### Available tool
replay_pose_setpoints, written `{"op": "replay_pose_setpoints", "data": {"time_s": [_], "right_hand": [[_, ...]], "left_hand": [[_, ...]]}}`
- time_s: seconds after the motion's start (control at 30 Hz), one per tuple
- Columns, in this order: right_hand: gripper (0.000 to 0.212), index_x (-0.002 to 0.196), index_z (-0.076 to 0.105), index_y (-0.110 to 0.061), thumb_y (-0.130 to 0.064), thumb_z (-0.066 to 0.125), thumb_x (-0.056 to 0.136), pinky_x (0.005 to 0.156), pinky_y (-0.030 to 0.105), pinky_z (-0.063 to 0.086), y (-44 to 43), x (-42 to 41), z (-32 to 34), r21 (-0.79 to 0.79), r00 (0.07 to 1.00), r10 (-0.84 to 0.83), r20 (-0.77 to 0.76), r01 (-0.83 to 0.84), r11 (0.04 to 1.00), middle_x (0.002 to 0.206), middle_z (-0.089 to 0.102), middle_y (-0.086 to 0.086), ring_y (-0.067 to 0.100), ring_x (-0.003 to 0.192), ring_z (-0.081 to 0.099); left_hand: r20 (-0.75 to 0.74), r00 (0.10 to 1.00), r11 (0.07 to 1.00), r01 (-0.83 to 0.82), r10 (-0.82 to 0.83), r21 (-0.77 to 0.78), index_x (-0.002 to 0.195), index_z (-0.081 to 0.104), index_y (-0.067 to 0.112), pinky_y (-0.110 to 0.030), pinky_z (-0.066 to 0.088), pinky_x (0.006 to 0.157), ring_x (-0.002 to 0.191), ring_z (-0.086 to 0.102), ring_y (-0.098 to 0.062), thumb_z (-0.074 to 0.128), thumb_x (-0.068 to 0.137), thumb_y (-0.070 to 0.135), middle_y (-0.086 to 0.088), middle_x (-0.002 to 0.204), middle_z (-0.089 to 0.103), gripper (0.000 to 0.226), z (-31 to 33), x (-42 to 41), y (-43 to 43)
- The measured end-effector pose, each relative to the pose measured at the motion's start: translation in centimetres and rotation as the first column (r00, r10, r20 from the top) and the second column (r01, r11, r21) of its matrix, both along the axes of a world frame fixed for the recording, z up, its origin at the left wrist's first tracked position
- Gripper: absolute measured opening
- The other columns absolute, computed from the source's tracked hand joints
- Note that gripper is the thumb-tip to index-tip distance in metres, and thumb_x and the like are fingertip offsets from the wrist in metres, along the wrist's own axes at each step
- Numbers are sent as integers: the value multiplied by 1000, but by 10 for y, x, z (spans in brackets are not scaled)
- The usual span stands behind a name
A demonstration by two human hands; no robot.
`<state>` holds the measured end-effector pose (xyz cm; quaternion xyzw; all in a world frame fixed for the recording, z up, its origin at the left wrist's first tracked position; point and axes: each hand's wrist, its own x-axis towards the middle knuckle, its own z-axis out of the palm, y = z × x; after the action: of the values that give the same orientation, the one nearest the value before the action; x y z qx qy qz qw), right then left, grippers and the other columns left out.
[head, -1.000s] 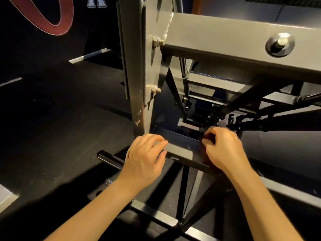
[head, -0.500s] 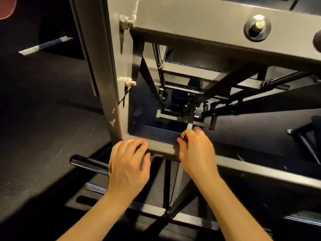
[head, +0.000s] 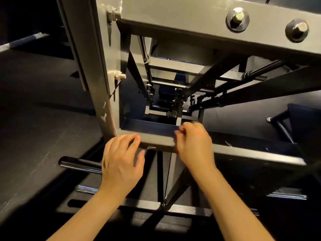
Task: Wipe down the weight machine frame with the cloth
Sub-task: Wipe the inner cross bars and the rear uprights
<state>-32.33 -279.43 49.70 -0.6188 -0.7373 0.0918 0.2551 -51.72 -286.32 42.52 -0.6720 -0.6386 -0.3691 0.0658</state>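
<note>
Weight machine frame [head: 251,154], grey steel, lower corner
Left hand [head: 121,160] flat, fingers straight on the crossbar [head: 156,140] beside the upright post [head: 102,84]; right hand [head: 192,143] curled over its top edge, anything pinched indiscernible; bolted upper beam [head: 173,13] beyond

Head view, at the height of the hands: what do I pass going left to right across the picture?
Black round bar → left hand → right hand → bare right stretch of the grey crossbar.
</note>
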Motion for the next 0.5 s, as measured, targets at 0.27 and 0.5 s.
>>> {"op": "replay_pose_setpoints", "data": {"time_s": [0.27, 0.5], "right_hand": [[19, 110, 68, -13, -27, 62, 99, 76, 24, 46, -9, 50, -5, 95, 947, -314, 62, 308, 947, 103, 54, 0, 12, 88, 54], [19, 113, 69, -27, -37, 60, 100, 88, 32, 53, -13, 25, 1, 40, 998, -56, 23, 55, 998, 104, 54, -7, 9, 94, 54]], "left_hand": [[-8, 1000, 999, -10, 10, -36, 123, 71, 3, -52, 43, 108, 119, 58, -27, 79, 84, 19, -9, 122, 67, 42, 12, 4, 1], [3, 992, 987, 124, -124, -101, 131, 67, 7, -51, 42, 113, 132, 55, -27, 77, 88, 24, -9, 136, 64, 47, 28, 34, 21]]}}
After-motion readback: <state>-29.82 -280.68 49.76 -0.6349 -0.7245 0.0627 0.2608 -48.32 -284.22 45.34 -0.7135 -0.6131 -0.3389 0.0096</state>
